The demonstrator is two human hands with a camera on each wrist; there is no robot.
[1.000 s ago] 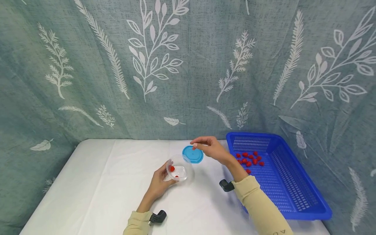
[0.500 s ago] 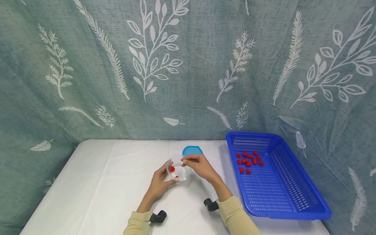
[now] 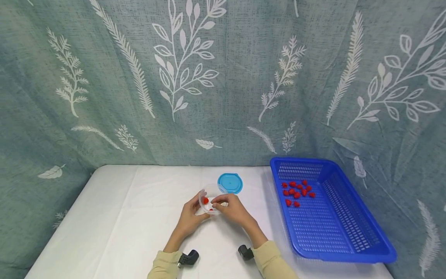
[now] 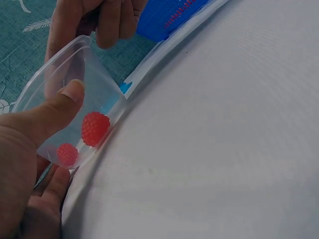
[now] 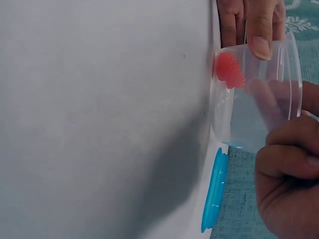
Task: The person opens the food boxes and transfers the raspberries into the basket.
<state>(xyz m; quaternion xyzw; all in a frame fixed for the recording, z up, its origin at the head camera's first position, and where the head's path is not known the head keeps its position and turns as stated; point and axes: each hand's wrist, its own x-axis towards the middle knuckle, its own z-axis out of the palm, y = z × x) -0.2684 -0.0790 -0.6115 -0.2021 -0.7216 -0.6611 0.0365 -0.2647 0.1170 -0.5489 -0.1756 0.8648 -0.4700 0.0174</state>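
A clear plastic tub (image 3: 212,188) is tilted above the white table, gripped at its side by my left hand (image 3: 191,215). Through the wall, the left wrist view shows two red raspberries, a larger raspberry (image 4: 95,128) and a smaller raspberry (image 4: 67,154), both low in the tub. My right hand (image 3: 234,209) reaches over the rim, its fingertips inside. A long finger (image 4: 57,82) shows through the plastic, with no raspberry seen at its tip; the thumb tip is hidden there. The other fingers (image 5: 289,164) are curled outside the rim.
A blue lid (image 3: 230,183) lies flat just behind the tub. To the right stands a blue perforated basket (image 3: 343,257), with several raspberries (image 3: 297,195) clustered at its far left. A green leaf-patterned curtain (image 3: 139,97) hangs behind the white tabletop (image 3: 115,209).
My right hand has come from above the lid, left and toward me, and its fingertips are now inside the tub. The left hand keeps its grip on the tub, hardly moving.
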